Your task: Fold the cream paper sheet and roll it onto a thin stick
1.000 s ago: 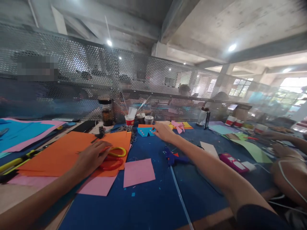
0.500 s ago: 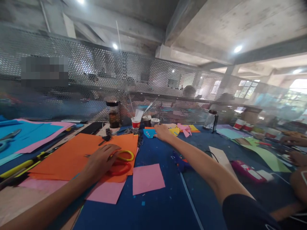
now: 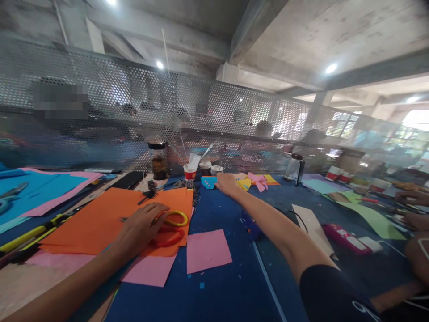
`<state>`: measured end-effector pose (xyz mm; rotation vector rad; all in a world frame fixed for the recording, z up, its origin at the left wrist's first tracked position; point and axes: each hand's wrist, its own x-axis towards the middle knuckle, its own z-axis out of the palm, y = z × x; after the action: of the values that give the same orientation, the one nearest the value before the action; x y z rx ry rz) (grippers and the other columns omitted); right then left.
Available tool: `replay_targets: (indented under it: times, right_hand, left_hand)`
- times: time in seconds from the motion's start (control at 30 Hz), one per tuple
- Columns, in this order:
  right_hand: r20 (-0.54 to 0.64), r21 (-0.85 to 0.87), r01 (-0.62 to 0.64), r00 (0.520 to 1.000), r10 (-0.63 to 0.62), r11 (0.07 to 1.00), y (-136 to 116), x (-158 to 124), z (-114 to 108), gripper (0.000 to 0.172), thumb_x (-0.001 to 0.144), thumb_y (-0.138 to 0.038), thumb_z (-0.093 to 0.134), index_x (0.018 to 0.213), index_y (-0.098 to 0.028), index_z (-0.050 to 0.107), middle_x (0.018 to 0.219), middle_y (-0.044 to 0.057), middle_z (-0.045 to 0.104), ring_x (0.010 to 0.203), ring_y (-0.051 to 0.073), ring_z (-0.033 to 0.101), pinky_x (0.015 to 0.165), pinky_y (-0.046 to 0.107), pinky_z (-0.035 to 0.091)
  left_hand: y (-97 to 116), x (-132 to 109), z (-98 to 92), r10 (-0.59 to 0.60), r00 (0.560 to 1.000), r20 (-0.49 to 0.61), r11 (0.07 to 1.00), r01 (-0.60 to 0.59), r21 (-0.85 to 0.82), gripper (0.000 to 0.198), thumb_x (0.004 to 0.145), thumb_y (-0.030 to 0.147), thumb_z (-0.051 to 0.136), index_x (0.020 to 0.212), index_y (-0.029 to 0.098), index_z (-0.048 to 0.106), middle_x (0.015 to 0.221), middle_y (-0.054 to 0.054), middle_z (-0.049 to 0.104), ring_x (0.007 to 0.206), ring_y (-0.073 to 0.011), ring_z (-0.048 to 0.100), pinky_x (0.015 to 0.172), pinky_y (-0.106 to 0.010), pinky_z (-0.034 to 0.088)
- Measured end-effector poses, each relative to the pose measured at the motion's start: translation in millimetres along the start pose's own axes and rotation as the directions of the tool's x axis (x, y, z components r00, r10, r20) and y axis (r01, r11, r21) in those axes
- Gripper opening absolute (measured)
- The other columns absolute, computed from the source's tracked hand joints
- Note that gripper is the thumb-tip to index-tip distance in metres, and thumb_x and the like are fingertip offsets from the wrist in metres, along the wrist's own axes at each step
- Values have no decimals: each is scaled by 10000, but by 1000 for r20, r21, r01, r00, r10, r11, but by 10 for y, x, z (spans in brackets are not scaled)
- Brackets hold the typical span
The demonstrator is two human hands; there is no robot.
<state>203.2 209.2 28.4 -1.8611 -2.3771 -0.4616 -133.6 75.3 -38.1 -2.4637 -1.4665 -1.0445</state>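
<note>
My left hand (image 3: 142,226) lies palm down on a stack of orange paper (image 3: 100,210), fingers stretched out. Under it rest scissors (image 3: 177,219) with yellow and red handles; the blade tips peek out left of the hand. Far across the table, my right hand (image 3: 228,184) reaches to a small blue paper cutout (image 3: 209,183) with pink dots. Its fingers are drawn together at the cutout's right edge, with the fingertips partly hidden. Beside that hand are a yellow paper cutout (image 3: 244,184) and pink paper strips (image 3: 258,181). A pink paper square (image 3: 208,252) lies nearer me.
A tea bottle (image 3: 158,163), paper cups (image 3: 190,172) and a clear bottle (image 3: 295,169) stand along the perforated screen (image 3: 228,112). Blue paper (image 3: 50,188) lies left. A magenta device (image 3: 345,239) and another person's hand (image 3: 414,221) are at the right.
My right forearm has shifted slightly left and down in the picture, its hand staying at the blue cutout. The left hand stays on the scissors. The view has moved slightly.
</note>
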Motion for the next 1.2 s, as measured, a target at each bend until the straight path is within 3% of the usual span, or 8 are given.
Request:
replay_targets:
  times: [0.37, 0.53, 0.7, 0.9, 1.03, 1.2]
  right_hand:
    - [-1, 56, -11, 1000, 11, 998, 284, -136, -131, 356, 1123, -384, 662, 1409, -174, 679, 1371, 116, 736, 1242, 283, 723, 1101, 522, 582]
    - [9, 74, 64, 998, -65, 995, 118, -98, -145, 373, 1116, -338, 653, 1463, -201, 644, 1460, 127, 717, 1364, 281, 662, 1171, 452, 514]
    - [24, 65, 52, 998, -53, 997, -87, 19, -110, 419, 1083, -397, 729, 1438, -183, 671, 1439, 124, 700, 1280, 305, 702, 1108, 554, 583]
    - [22, 80, 36, 999, -38, 996, -120, 32, -155, 377, 1112, -385, 678, 1421, -170, 673, 1398, 133, 733, 1258, 297, 722, 1108, 525, 575]
    - [14, 108, 55, 998, -57, 993, -52, -191, -340, 291, 1128, -337, 594, 1353, -173, 681, 1319, 163, 795, 1231, 305, 744, 1032, 380, 541]
    - [-42, 133, 93, 995, -88, 987, 219, -781, -718, 223, 1135, -333, 547, 1199, -202, 717, 1217, 113, 817, 1188, 286, 737, 1014, 347, 484]
  left_hand:
    - [0, 28, -13, -29, 1000, 8, 999, 29, -19, 476, 1074, 576, 402, 1054, 291, 783, 1144, -120, 863, 1093, -353, 810, 1002, -515, 641]
    - [10, 28, -44, -37, 999, 13, 999, 37, -18, 458, 1064, 563, 402, 1062, 291, 769, 1145, -108, 863, 1097, -342, 809, 995, -502, 645]
    - [34, 15, -64, -49, 999, 5, 999, 49, -2, 443, 1074, 564, 407, 1074, 298, 762, 1182, -109, 861, 1108, -339, 807, 973, -475, 644]
    - [57, -5, -69, -63, 998, 13, 998, 63, 1, 505, 1098, 596, 394, 1106, 267, 777, 1224, -130, 850, 1157, -337, 798, 1008, -473, 631]
    - [50, -6, -53, -68, 997, 22, 998, 68, -6, 518, 1097, 615, 386, 1089, 280, 781, 1208, -113, 856, 1158, -327, 795, 1013, -462, 623]
    - [40, -8, -34, -83, 996, 28, 997, 83, -7, 547, 1085, 623, 383, 1104, 244, 777, 1200, -120, 849, 1163, -337, 783, 1024, -473, 606]
